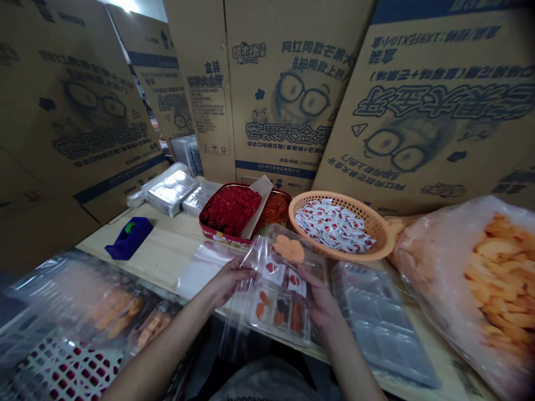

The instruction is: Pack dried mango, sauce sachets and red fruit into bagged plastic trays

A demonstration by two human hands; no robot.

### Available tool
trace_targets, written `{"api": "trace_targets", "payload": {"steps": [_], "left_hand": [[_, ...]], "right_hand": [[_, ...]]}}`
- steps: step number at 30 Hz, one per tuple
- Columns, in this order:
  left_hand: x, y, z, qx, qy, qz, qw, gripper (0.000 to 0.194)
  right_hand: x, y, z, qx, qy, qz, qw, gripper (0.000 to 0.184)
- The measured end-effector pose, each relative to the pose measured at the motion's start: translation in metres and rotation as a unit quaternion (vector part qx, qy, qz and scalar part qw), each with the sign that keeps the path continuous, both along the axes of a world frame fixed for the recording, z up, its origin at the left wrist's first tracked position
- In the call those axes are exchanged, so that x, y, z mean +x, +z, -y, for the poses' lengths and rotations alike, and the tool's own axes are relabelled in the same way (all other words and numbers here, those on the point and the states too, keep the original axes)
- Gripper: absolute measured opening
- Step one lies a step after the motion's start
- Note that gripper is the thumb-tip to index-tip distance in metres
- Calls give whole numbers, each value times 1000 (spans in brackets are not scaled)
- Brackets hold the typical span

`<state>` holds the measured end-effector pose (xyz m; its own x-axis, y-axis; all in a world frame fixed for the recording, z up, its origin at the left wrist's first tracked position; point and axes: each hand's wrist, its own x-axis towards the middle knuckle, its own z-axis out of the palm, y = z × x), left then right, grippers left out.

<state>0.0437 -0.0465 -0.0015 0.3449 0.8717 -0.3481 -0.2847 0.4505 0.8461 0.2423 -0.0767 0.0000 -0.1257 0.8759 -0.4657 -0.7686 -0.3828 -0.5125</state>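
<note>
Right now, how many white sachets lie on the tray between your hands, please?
2: one white sachet nearer the left hand, one nearer the right hand, on the tray; plastic may hide more.

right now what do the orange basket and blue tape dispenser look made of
The orange basket looks like matte moulded plastic, going by its even punched holes. The blue tape dispenser seems hard plastic, smooth and squared, though that's unsure.

The head camera looks forward and down, close above the left hand and right hand.

"芒果大金装" on cardboard carton, "#拍同款上热门" above it
</note>
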Motion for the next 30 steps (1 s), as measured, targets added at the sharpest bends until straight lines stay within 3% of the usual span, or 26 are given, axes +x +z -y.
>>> {"api": "trace_targets", "payload": {"steps": [5, 10, 19, 24, 27, 30], "left_hand": [[-3, -6, 2, -10, 41, 36, 998, 39], [-11, -14, 0, -34, 87, -9, 996, 31], [-15, -14, 1, 43, 138, -80, 986, 33], [-24, -9, 4, 86, 161, -109, 977, 33], [-23, -5, 8, 102, 150, -112, 977, 35], [-17, 1, 12, 93, 125, -113, 981, 39]], "right_hand": [[0, -5, -3, 16, 13, 28, 999, 29], [5, -13, -2, 33, -3, 44, 998, 27], [9, -15, 6, 29, -37, 60, 997, 25], [27, 3, -7, 39, -159, 65, 984, 26], [32, 27, -25, 45, -226, 43, 972, 19], [27, 56, -45, 79, -241, 13, 967, 12]]}}
